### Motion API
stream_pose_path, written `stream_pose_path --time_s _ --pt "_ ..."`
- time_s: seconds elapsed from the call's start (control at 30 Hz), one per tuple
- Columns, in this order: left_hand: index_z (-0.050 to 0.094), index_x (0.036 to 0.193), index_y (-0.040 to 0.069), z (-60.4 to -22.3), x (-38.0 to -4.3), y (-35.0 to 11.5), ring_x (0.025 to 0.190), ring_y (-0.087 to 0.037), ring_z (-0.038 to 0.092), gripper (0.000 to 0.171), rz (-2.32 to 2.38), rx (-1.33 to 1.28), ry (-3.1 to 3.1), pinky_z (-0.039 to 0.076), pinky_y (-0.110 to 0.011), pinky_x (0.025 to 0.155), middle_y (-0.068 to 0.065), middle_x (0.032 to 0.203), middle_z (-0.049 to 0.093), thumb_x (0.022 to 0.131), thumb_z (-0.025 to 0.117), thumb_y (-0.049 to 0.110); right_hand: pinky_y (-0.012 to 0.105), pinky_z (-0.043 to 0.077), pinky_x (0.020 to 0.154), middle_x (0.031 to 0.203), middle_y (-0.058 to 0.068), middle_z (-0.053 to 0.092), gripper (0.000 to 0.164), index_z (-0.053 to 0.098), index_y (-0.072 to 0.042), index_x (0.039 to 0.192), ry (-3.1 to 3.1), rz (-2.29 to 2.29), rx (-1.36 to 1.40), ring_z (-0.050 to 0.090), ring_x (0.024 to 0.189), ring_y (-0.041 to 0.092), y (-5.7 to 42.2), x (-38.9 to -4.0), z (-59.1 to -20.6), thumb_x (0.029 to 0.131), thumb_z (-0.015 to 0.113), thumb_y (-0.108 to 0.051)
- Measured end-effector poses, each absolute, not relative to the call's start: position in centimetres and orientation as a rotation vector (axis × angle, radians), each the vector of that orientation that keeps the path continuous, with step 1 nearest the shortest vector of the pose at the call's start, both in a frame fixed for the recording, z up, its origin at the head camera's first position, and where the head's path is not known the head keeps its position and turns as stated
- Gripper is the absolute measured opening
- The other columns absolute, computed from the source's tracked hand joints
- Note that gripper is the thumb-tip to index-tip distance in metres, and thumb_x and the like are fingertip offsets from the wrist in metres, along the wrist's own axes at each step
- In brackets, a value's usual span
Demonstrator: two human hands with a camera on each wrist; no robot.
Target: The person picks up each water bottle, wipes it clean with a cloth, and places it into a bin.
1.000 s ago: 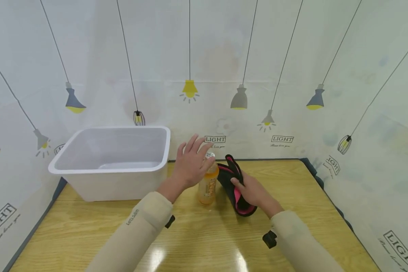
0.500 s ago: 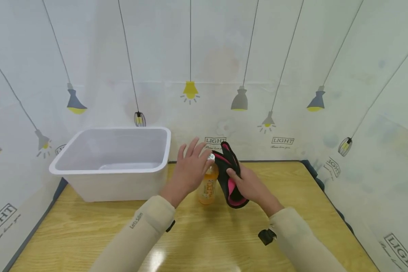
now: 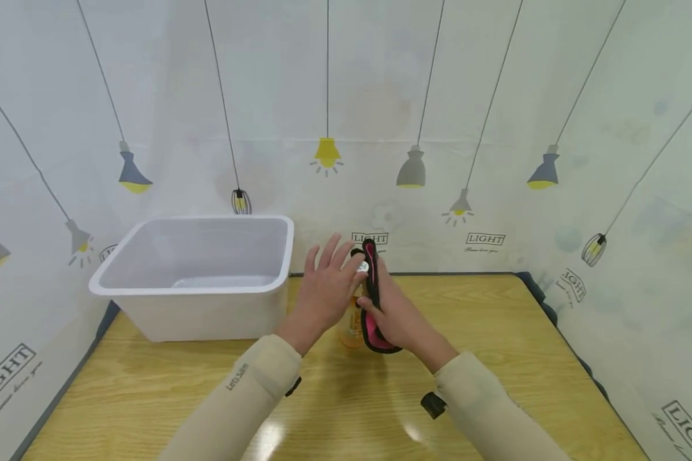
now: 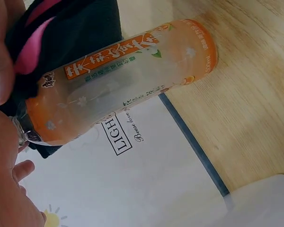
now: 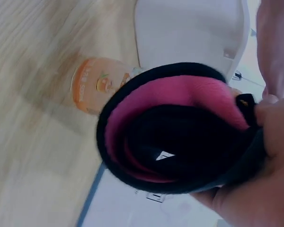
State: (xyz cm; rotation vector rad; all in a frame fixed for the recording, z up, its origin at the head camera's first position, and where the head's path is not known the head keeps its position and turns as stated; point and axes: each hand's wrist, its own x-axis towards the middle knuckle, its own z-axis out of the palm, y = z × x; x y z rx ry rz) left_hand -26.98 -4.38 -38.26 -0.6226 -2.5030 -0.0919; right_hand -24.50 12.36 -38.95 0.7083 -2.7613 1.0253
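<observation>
An orange-labelled drink bottle (image 3: 353, 325) stands upright on the wooden table, its silver cap (image 3: 362, 267) showing between the hands. My left hand (image 3: 323, 291) pinches it at the cap and neck, the other fingers spread upward. My right hand (image 3: 402, 315) grips a rolled black fabric wrap (image 3: 375, 338) with pink lining, close against the bottle's right side. In the left wrist view the wrap (image 4: 90, 28) overlaps the upper part of the bottle (image 4: 132, 71). The right wrist view looks into the hollow of the rolled wrap (image 5: 175, 90), with the bottle's base (image 5: 92, 85) behind it.
A white plastic tub (image 3: 207, 317) stands on the table's left, close beside the left hand. Behind the wooden table (image 3: 473, 371) hangs a pale backdrop (image 3: 369, 83) printed with lamps, which also runs along both sides.
My right hand has moved left with the wrap, bringing it up against the bottle and partly covering it. My left hand stays at the cap.
</observation>
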Motion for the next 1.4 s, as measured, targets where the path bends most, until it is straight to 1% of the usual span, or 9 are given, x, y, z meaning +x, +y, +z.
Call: stream_pose_path --time_s 0.07,0.17,0.47,0.67,0.77,0.9,1.0,1.13,1.4 --pt "0.052 0.130 0.024 -38.2 -26.9 -4.3 0.148 -0.027 0.025 0.036 -0.088 -0.628 -2.495 0.029 -0.055 0.113 -0.002 0.148 0.045 0.102 0.041 0.044 0.051 0.041 0.107 0.149 0.027 0.038 0.082 0.000 0.001 0.155 -2.797 0.854 0.680 0.042 0.137 0.036 12.3 -24.4 -39.0 0.100 0.053 -0.029" --pt "0.052 0.129 0.023 -38.2 -27.0 -4.3 0.148 -0.027 0.025 0.035 -0.081 -0.631 -2.491 0.028 -0.055 0.113 -0.001 0.147 0.045 0.103 0.041 0.044 0.049 0.040 0.109 0.159 0.024 0.022 0.084 0.001 0.002 0.155 -2.831 0.674 0.630 0.034 0.143 0.035 12.3 -24.3 -39.1 0.099 0.054 -0.033" --pt "0.053 0.132 0.024 -38.3 -27.2 -4.3 0.148 -0.025 0.024 0.039 -0.078 -0.609 -2.500 0.027 -0.054 0.114 0.000 0.148 0.046 0.102 0.042 0.045 0.046 0.044 0.105 0.155 0.026 0.031 0.085 0.009 0.004 0.154 -2.809 0.550 0.625 0.042 0.138 0.034 12.4 -24.2 -39.8 0.097 0.060 -0.033" --pt "0.052 0.133 0.024 -38.4 -27.0 -4.4 0.148 -0.025 0.023 0.038 -0.062 -0.597 -2.498 0.026 -0.054 0.114 0.001 0.149 0.044 0.103 0.039 0.045 0.047 0.046 0.103 0.152 0.029 0.035 0.085 0.011 0.008 0.152 -2.814 0.508 0.577 0.048 0.133 0.036 12.3 -24.1 -40.8 0.097 0.059 -0.036" --pt "0.052 0.133 0.025 -38.5 -26.9 -4.5 0.148 -0.025 0.023 0.039 -0.046 -0.596 -2.483 0.027 -0.054 0.114 0.001 0.149 0.044 0.103 0.038 0.046 0.048 0.048 0.099 0.145 0.028 0.044 0.081 0.018 0.009 0.151 -2.803 0.515 0.560 0.054 0.126 0.037 12.3 -24.2 -41.5 0.096 0.060 -0.035" --pt "0.051 0.132 0.025 -38.7 -27.0 -4.6 0.149 -0.025 0.023 0.037 -0.052 -0.598 -2.473 0.027 -0.055 0.114 0.001 0.150 0.043 0.103 0.038 0.045 0.051 0.046 0.099 0.143 0.026 0.046 0.078 0.022 0.007 0.149 -2.888 0.488 0.522 0.053 0.127 0.036 12.4 -23.9 -42.9 0.097 0.059 -0.038" --pt "0.051 0.131 0.025 -38.7 -27.0 -4.5 0.149 -0.025 0.023 0.036 -0.056 -0.605 -2.476 0.026 -0.055 0.114 0.001 0.150 0.043 0.104 0.037 0.044 0.053 0.042 0.104 0.150 0.030 0.035 0.080 0.020 0.010 0.149 -2.975 0.425 0.498 0.042 0.138 0.038 12.4 -23.4 -44.5 0.098 0.054 -0.042" --pt "0.051 0.131 0.026 -38.6 -27.0 -4.3 0.149 -0.025 0.022 0.037 -0.041 -0.602 -2.496 0.025 -0.054 0.115 0.002 0.150 0.042 0.104 0.036 0.045 0.053 0.039 0.108 0.154 0.031 0.027 0.078 0.023 0.012 0.149 -3.035 0.328 0.478 0.034 0.143 0.040 12.3 -23.2 -46.2 0.100 0.050 -0.043" --pt "0.050 0.132 0.025 -38.6 -27.0 -4.3 0.150 -0.025 0.021 0.036 -0.050 -0.605 -2.504 0.025 -0.054 0.115 0.002 0.151 0.041 0.104 0.036 0.044 0.056 0.041 0.106 0.150 0.033 0.035 0.074 0.031 0.014 0.145 -3.043 0.288 0.530 0.041 0.137 0.043 12.8 -23.7 -49.3 0.099 0.054 -0.039"
